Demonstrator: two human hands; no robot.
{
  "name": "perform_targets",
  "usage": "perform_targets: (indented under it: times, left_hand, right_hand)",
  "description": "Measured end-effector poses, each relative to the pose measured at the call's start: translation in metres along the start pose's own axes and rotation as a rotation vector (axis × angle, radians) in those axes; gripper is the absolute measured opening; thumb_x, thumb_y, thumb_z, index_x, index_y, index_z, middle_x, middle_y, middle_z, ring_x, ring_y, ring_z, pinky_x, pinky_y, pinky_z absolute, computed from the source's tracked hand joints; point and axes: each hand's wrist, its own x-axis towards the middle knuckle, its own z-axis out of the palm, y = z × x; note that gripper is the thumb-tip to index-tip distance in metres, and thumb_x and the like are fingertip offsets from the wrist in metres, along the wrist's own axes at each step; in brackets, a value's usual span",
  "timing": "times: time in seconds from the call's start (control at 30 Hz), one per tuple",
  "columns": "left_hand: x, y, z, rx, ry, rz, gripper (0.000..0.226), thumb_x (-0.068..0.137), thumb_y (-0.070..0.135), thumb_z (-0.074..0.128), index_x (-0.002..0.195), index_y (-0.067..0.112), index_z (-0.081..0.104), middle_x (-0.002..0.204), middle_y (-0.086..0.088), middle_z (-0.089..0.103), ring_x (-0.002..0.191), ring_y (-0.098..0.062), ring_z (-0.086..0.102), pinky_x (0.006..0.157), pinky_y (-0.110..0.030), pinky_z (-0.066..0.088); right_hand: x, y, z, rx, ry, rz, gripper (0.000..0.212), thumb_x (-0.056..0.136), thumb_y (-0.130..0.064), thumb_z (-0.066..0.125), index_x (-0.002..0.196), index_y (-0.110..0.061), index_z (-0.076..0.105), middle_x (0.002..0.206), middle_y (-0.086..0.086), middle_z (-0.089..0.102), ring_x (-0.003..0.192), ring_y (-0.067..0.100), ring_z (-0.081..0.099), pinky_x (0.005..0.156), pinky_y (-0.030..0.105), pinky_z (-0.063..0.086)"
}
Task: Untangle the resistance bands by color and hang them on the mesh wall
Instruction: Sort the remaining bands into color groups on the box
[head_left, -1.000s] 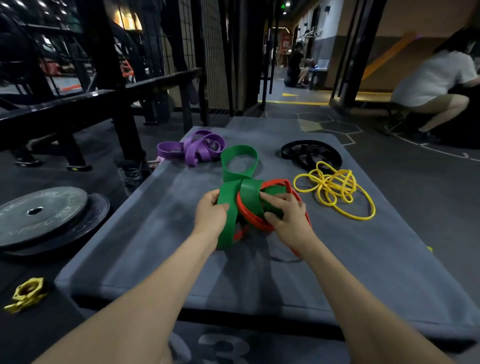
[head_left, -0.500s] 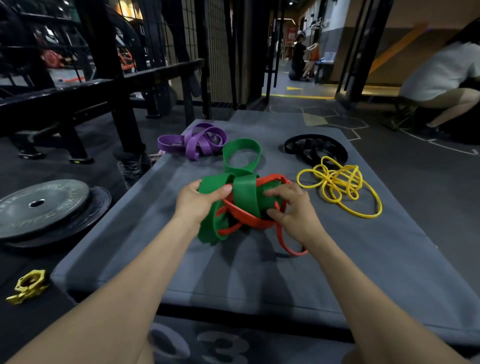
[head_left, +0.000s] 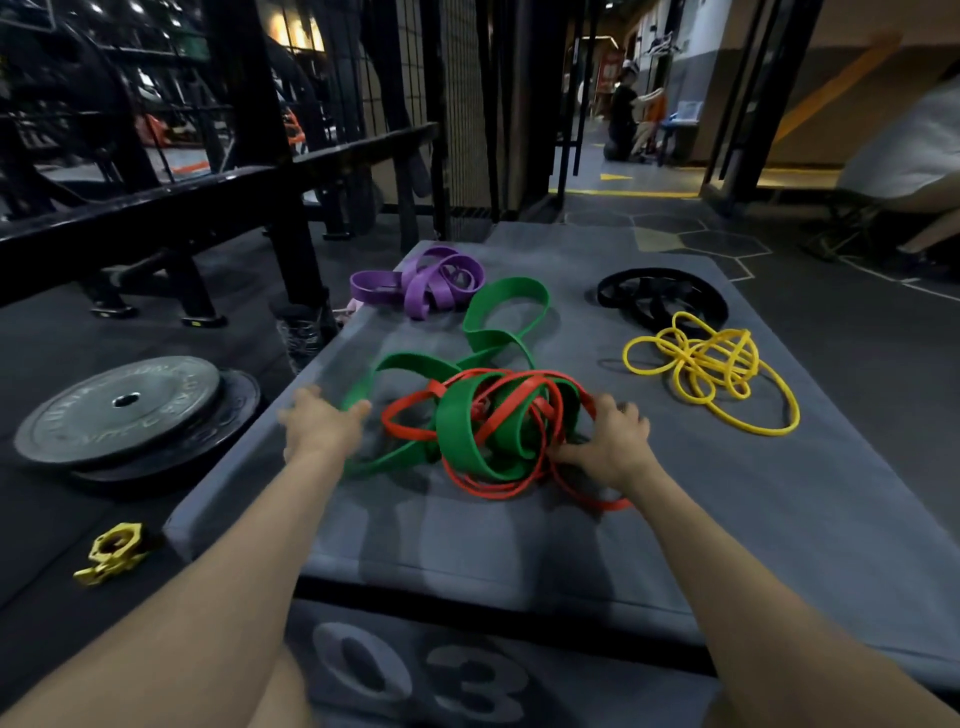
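In the head view, the green-and-red knot has spread out since half a second ago. Then both hands pressed it into a tight bundle; now the green resistance band lies in wide loops across the grey padded box top, one loop reaching back toward the purple bands, and the red resistance band fans out in thin coils threaded through it. The two are looser but not yet apart, so the sorting by color seems to be at an early stage and nothing is hanging on the mesh wall behind the box.

The left hand has come away from the bundle's middle to the outer green loop at its left edge. Motion blur smears it, so whether the fingers pinch the green strap or merely touch it cannot be told. The right hand sits at the right side of the tangle with fingers curled down among the red coils, apparently gripping a red strand, though the exact strand is hidden under the fingers.

The yellow band lies in its own heap to the right, just in front of a black ring-shaped item, both well apart from the hands. Where the red strands cross under the green is hidden. A seated person at the right edge is cut off by the frame, and figures down the corridor are too small to read.
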Motion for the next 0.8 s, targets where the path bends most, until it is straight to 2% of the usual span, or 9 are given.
perform_targets:
  times: [0.07, 0.13, 0.23, 0.3, 0.37, 0.5, 0.57, 0.67, 0.8]
  left_hand:
    - [-0.009, 0.002, -0.001, 0.224, 0.080, 0.119, 0.052, 0.082, 0.024, 0.067, 0.127, 0.012, 0.044, 0.136, -0.018, 0.033, 0.123, -0.038, 0.039, 0.104, -0.044, 0.033]
    - [-0.022, 0.012, 0.004, 0.146, 0.130, 0.422, 0.041, 0.084, 0.021, 0.064, 0.123, 0.012, 0.052, 0.128, -0.017, 0.040, 0.118, -0.035, 0.043, 0.101, -0.040, 0.035]
    - [-0.052, 0.033, 0.019, -0.071, -0.107, 0.631, 0.042, 0.085, 0.035, 0.061, 0.118, 0.010, 0.055, 0.118, -0.014, 0.051, 0.106, -0.027, 0.055, 0.096, -0.037, 0.044]
    - [-0.064, 0.037, 0.032, 0.065, -0.288, 0.611, 0.063, 0.077, 0.048, 0.067, 0.124, 0.010, 0.049, 0.123, -0.013, 0.049, 0.114, -0.027, 0.052, 0.102, -0.037, 0.040]
    - [-0.063, 0.036, 0.038, 0.233, -0.292, 0.600, 0.073, 0.070, 0.048, 0.073, 0.127, 0.010, 0.047, 0.127, -0.012, 0.048, 0.121, -0.028, 0.045, 0.104, -0.034, 0.036]
    - [-0.053, 0.039, 0.025, 0.193, -0.318, 0.471, 0.055, 0.074, 0.037, 0.074, 0.115, 0.003, 0.058, 0.122, -0.015, 0.059, 0.118, -0.029, 0.051, 0.096, -0.032, 0.041]
    - [-0.053, 0.043, 0.020, 0.144, -0.356, 0.408, 0.038, 0.076, 0.036, 0.071, 0.097, 0.004, 0.066, 0.101, -0.017, 0.067, 0.099, -0.028, 0.061, 0.082, -0.032, 0.045]
    - [-0.051, 0.046, 0.016, -0.081, -0.366, 0.244, 0.029, 0.078, 0.037, 0.069, 0.073, 0.010, 0.063, 0.064, -0.007, 0.054, 0.062, -0.020, 0.050, 0.061, -0.029, 0.037]
    - [-0.046, 0.045, 0.012, -0.634, -0.558, -0.139, 0.029, 0.074, 0.024, 0.076, 0.095, 0.005, 0.067, 0.082, -0.010, 0.070, 0.067, -0.022, 0.066, 0.073, -0.033, 0.057]
  right_hand:
    - [-0.002, -0.002, -0.003, 0.015, 0.057, -0.010, 0.076, 0.071, -0.038, 0.074, 0.130, -0.008, 0.037, 0.134, 0.019, 0.030, 0.126, 0.039, 0.028, 0.106, 0.040, 0.028]
    - [-0.002, -0.002, -0.005, 0.080, 0.080, -0.023, 0.072, 0.071, -0.031, 0.075, 0.130, -0.010, 0.038, 0.134, 0.018, 0.033, 0.126, 0.037, 0.031, 0.108, 0.041, 0.029]
    - [-0.003, -0.001, -0.001, 0.239, 0.020, -0.052, 0.068, 0.071, -0.021, 0.073, 0.127, -0.011, 0.035, 0.121, 0.008, 0.051, 0.121, 0.032, 0.048, 0.109, 0.045, 0.029]
    - [-0.003, -0.002, 0.000, 0.328, 0.007, -0.060, 0.062, 0.074, -0.013, 0.070, 0.125, -0.009, 0.035, 0.108, 0.005, 0.054, 0.114, 0.030, 0.054, 0.101, 0.038, 0.039]
    - [-0.002, -0.002, -0.005, 0.313, 0.071, -0.040, 0.049, 0.078, -0.008, 0.064, 0.121, -0.005, 0.042, 0.106, 0.012, 0.061, 0.108, 0.032, 0.057, 0.086, 0.034, 0.043]
    - [0.002, 0.006, -0.017, 0.198, 0.161, -0.072, 0.018, 0.079, -0.006, 0.059, 0.097, -0.006, 0.064, 0.086, 0.013, 0.064, 0.090, 0.032, 0.060, 0.067, 0.029, 0.039]
    - [0.001, 0.009, -0.021, 0.208, 0.198, -0.098, 0.016, 0.081, -0.006, 0.060, 0.095, -0.006, 0.066, 0.085, 0.015, 0.065, 0.088, 0.033, 0.059, 0.067, 0.028, 0.038]
    - [-0.003, 0.007, -0.031, 0.312, 0.353, -0.114, 0.015, 0.084, -0.005, 0.058, 0.096, -0.005, 0.065, 0.083, 0.013, 0.062, 0.086, 0.032, 0.057, 0.068, 0.030, 0.038]
    - [-0.005, 0.004, -0.038, 0.416, 0.445, -0.188, 0.017, 0.086, -0.004, 0.055, 0.100, -0.007, 0.064, 0.093, 0.015, 0.064, 0.085, 0.029, 0.059, 0.072, 0.032, 0.044]
